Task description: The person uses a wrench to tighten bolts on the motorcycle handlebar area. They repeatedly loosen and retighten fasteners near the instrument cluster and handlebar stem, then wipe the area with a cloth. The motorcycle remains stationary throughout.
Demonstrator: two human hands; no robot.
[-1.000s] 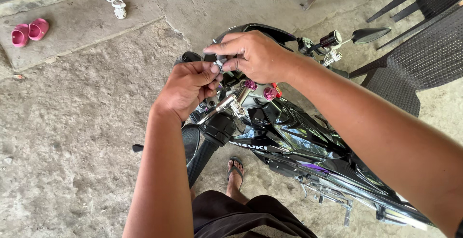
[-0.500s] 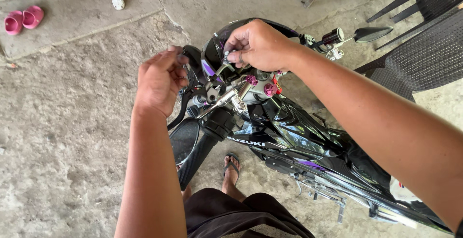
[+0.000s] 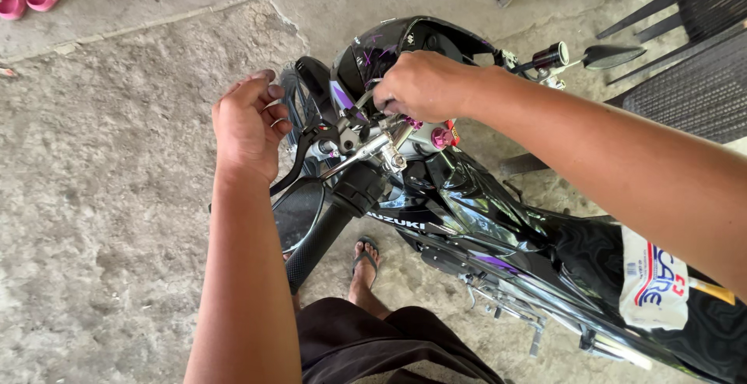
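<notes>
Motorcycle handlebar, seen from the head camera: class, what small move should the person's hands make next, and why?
Probably bring the left hand in to steady the handlebar, since it hangs open beside the bar while the right hand pinches something small by the chrome lever.

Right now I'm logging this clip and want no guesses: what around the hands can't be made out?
1. Head view: what the right hand grips on the handlebar; its own fingers cover it.
2. Head view: whether the left hand holds anything; only its back shows.
3. Head view: the motorcycle rear, cut off by the right edge.
4. Head view: the black chair, cut off by the right edge.
</notes>
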